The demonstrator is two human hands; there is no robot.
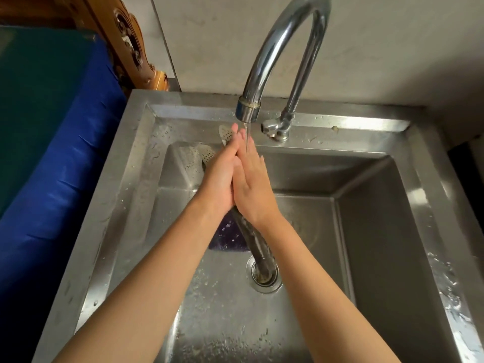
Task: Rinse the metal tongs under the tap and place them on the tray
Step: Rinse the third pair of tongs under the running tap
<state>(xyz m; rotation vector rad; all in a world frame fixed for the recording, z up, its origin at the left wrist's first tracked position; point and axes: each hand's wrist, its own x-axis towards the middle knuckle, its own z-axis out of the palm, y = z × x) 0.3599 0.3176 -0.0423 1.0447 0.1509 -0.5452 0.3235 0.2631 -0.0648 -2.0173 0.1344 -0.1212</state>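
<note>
Status: rinsing step in progress; placement not begun.

The tap [277,43] at upper centre is running. A thin water stream [247,134] falls onto the fingertips of both hands. The metal tongs [252,238] are held over the sink [379,205] at centre frame, sandwiched between the two palms. Their perforated ends project up and left beyond the fingertips, just beside the stream. Their joined handle runs down and right, and in this view its end overlaps the drain [263,276].

Judgement: the tongs are wet and being rubbed or pressed under the flow, so the rinse is partly done. Lifting them out and setting them on the tray remains. No tray appears in view.

Hand pose: both forearms enter from the lower corners and converge at centre. The left hand [220,176] and the right hand [251,184] meet palm to palm, fingers straight and pointing up toward the spout. Neither hand curls round the tongs; they are clamped flat between the palms.

Also noted: a purple object [230,237] on the sink floor under the wrists, and a blue covering [52,153] at left.
</note>
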